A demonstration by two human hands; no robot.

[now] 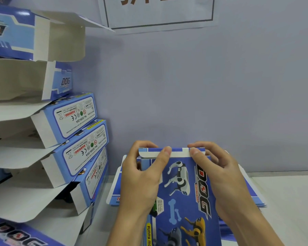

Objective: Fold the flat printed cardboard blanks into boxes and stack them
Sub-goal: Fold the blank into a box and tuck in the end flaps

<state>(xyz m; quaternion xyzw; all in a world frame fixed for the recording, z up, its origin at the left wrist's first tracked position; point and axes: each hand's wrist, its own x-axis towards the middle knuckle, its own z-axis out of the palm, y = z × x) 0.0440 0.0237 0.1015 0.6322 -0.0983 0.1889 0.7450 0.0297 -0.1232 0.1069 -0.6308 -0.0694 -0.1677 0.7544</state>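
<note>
i see both hands on one blue box (183, 189) of glossy printed card, held upright-ish over the near edge of the white table (292, 192). the left hand (142, 176) curls round the box's left side, thumb laid across the white tuck flap (178, 153) at the far end. the right hand (219, 173) grips the right side the same way, thumb tip pressing the same flap, fingers wrapped behind. the flap is a narrow strip with rounded corners, bare white card on the face toward me, bent down over the opening. the panel toward me shows robot dogs, pale bones and slanted "dog" lettering.

under the box lies a low pile of flat blanks (252, 194), thin blue-and-white sheets fanned slightly at the edges, resting on the table against the plain lilac wall (185, 86).

at left stands a leaning stack of folded boxes (82, 139), their end flaps hanging open, dull grey-brown card inside, white warning labels on the sides. a paper sign (158, 13) is fixed to the wall above.
</note>
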